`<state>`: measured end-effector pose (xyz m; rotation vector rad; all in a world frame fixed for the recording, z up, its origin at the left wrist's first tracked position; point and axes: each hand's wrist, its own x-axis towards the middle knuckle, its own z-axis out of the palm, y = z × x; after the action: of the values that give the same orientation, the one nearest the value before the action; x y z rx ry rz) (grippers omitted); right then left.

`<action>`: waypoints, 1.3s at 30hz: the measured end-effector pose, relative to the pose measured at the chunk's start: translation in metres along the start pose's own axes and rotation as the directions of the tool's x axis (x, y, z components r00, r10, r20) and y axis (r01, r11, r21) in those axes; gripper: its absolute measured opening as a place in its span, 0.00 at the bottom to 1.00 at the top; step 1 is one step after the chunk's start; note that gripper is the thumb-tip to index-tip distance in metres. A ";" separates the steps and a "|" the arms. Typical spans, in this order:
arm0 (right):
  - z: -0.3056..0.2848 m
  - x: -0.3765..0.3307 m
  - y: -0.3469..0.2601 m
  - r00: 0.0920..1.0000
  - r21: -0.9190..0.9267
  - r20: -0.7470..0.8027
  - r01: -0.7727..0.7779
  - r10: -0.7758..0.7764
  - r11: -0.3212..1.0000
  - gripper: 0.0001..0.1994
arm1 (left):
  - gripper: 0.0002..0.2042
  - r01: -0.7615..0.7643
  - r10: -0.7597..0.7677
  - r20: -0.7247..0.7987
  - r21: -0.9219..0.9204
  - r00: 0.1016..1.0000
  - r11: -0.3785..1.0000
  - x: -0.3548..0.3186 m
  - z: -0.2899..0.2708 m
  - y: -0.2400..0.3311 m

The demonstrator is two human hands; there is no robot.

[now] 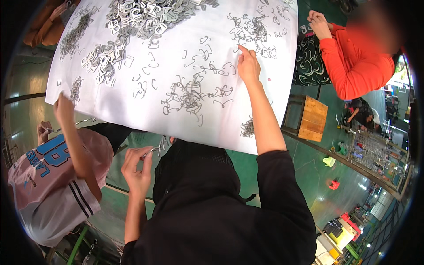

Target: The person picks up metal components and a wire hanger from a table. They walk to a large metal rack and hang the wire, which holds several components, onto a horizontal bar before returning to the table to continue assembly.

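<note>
My left hand [138, 170] is raised just off the near table edge, its thumb and fingers pinching a small bunch of metal wire hooks [160, 149]. Over the white-covered table my right hand [248, 66] reaches far forward. Its index finger is stretched out and touches the sheet beside a loose hook at the edge of a scattered group of wire hooks [254, 32]. A tangle of similar hooks [187, 98] lies nearer to me, left of my right forearm. A small dense cluster of hooks [247, 128] sits by the near edge.
A large heap of flat, pale grey metal pieces [141, 17] covers the far part of the white sheet [119, 106]. At left, a co-worker's hand [65, 108] is over the table. Another person in a red top [349, 62] sits at right, near a wooden stool [312, 118].
</note>
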<state>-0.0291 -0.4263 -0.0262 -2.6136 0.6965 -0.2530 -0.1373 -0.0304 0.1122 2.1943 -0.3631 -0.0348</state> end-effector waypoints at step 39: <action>-0.006 0.044 -0.014 0.949 0.025 0.282 0.137 -0.139 0.990 0.06 | 0.06 0.144 -0.146 -0.086 -0.029 0.986 0.989 -0.002 0.017 0.000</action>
<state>0.0127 -0.4398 -0.0122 -2.6228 0.4142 0.0799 -0.1421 -0.0431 0.1017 2.1876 -0.1523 -0.0216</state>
